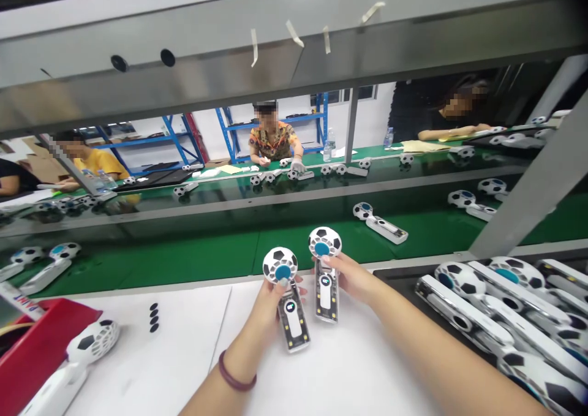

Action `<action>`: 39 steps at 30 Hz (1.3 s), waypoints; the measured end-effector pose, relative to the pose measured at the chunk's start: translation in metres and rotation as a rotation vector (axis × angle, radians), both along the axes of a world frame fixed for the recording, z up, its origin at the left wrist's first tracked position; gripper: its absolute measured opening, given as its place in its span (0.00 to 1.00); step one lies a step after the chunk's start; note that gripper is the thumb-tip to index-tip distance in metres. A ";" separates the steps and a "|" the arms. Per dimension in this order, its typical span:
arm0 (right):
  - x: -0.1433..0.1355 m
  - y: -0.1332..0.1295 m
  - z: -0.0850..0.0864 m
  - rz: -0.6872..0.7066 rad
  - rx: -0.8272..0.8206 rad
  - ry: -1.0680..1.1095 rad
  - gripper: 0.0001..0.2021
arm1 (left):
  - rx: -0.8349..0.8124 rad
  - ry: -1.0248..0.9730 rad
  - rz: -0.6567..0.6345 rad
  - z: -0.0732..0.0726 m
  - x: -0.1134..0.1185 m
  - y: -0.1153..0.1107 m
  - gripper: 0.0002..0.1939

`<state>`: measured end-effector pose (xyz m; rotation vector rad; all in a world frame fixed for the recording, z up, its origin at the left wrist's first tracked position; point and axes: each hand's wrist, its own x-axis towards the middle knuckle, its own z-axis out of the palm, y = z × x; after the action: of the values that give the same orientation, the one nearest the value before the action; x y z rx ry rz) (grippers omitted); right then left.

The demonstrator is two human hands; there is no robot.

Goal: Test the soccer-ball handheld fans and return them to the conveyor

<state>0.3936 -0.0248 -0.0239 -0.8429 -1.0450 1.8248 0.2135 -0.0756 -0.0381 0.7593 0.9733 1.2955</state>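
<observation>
white football-patterned fans, two upright; one in left hand [269, 296]; one in right hand [346, 275]

The scene was lit evenly and brightly from overhead, and only soft, faint shadows were cast on the matte white worktable [349, 367]. Pale reflections were seen along the glossy green conveyor belt [193, 257] and the brushed grey metal overhead beam [193, 67]. Straight lines were bowed by wide-angle distortion toward the edges. Faces in the background were pixelated.
</observation>
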 end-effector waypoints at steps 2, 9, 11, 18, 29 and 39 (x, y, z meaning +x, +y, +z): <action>-0.001 -0.001 -0.002 -0.009 -0.050 0.006 0.16 | -0.100 -0.038 -0.003 0.003 -0.001 -0.001 0.29; -0.005 -0.002 0.004 -0.102 -0.209 0.028 0.15 | -0.275 0.013 0.149 0.008 0.002 0.000 0.28; -0.004 0.000 0.002 -0.114 -0.206 0.050 0.13 | -0.301 0.025 0.160 0.010 0.001 0.001 0.28; -0.001 0.012 -0.006 -0.317 -0.241 0.072 0.25 | -0.207 0.125 0.221 0.019 -0.002 -0.001 0.36; -0.009 0.006 -0.012 -0.443 0.334 -0.014 0.29 | 0.291 0.243 0.441 -0.006 -0.027 0.013 0.29; -0.024 0.003 -0.027 -0.031 0.104 -0.077 0.20 | 0.040 0.084 0.037 -0.020 -0.037 0.016 0.21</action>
<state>0.3693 -0.0217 -0.0511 -0.8682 -1.1589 1.7085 0.1762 -0.0600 -0.0578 0.8358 1.0357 1.3271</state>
